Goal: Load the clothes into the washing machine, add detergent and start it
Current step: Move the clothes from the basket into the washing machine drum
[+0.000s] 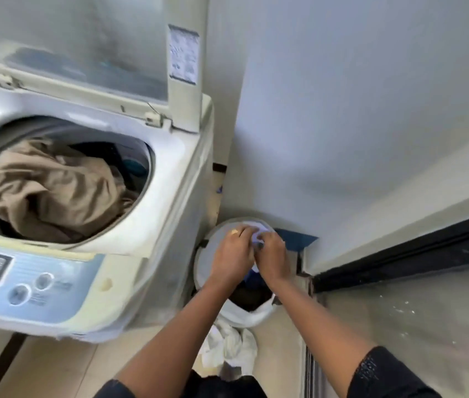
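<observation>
A top-loading washing machine stands at the left with its lid raised. A beige garment and dark clothes fill its drum. To the right of the machine, on the floor, sits a round grey laundry basket. Both hands reach down into it. My left hand and my right hand pinch a small white cloth together at the basket's far rim. Dark clothes lie lower in the basket, and a white garment spills over its near edge onto the floor.
The machine's control panel with round buttons faces me at the lower left. A grey wall rises behind the basket. A black door track and a glass panel run along the right. Tiled floor lies below.
</observation>
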`<state>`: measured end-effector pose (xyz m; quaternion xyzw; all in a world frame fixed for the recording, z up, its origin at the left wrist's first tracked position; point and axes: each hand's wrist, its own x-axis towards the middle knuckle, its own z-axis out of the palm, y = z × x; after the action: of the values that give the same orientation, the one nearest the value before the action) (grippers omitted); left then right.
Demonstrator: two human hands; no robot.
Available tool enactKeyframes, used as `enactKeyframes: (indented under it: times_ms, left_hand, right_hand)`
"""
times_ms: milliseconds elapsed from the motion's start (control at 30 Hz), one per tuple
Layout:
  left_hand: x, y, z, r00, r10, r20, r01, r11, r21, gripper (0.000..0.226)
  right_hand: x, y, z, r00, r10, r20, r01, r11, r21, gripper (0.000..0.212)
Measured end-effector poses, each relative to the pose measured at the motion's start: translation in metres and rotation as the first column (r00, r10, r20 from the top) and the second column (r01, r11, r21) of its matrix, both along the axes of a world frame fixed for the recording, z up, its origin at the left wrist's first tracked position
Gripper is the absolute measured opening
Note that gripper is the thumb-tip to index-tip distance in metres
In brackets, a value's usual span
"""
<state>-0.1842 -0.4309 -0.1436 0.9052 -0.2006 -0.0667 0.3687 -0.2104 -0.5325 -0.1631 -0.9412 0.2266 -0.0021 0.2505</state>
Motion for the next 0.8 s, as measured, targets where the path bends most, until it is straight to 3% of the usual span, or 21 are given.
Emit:
enactKeyframes:
  times_ms: [100,200,267,400,533,600,667,800]
  left_hand:
    - [-0.043,0.019,-0.068,0.991,-0.105,-0.089,0.112,0.991,0.073,0.038]
    - [-0.081,0.055,-0.148,0.987,-0.096,-0.128,0.119,0.976,0.183,0.034]
    - [-0.108,0.077,-0.205,0.986,-0.136,-0.100,0.157,0.955,0.253,0.026]
    - [-0.157,0.105,-0.326,0.974,-0.174,-0.147,0.220,0.886,0.407,0.040]
    - [-0.178,0.105,-0.438,0.949,-0.122,-0.291,0.256,0.837,0.484,0.031]
    - [-0.178,0.096,-0.497,0.910,0.050,-0.411,0.228,0.767,0.599,0.048]
    - [-0.175,0.087,-0.537,0.804,0.261,-0.534,0.191,0.737,0.648,0.067]
    - [-0.175,0.062,-0.598,0.773,0.357,-0.524,0.148,0.701,0.697,0.104]
  right_hand:
    - [-0.057,-0.012,-0.063,0.990,-0.069,-0.124,0.073,0.997,0.026,0.019]
    - [-0.109,-0.009,-0.130,0.975,-0.070,-0.209,0.073,0.997,0.008,0.009]
    - [-0.143,-0.003,-0.187,0.972,0.007,-0.234,-0.012,1.000,-0.019,0.013]
    - [-0.200,0.009,-0.305,0.925,0.194,-0.327,-0.214,0.977,-0.025,0.020]
    - [-0.224,0.012,-0.414,0.729,0.378,-0.571,-0.381,0.917,0.120,0.030]
    - [-0.229,0.015,-0.470,0.661,0.393,-0.639,-0.388,0.908,0.157,0.036]
    - [-0.230,0.021,-0.513,0.613,0.381,-0.693,-0.403,0.904,0.140,0.038]
    - [-0.220,0.035,-0.578,0.561,0.365,-0.743,-0.441,0.891,0.104,0.056]
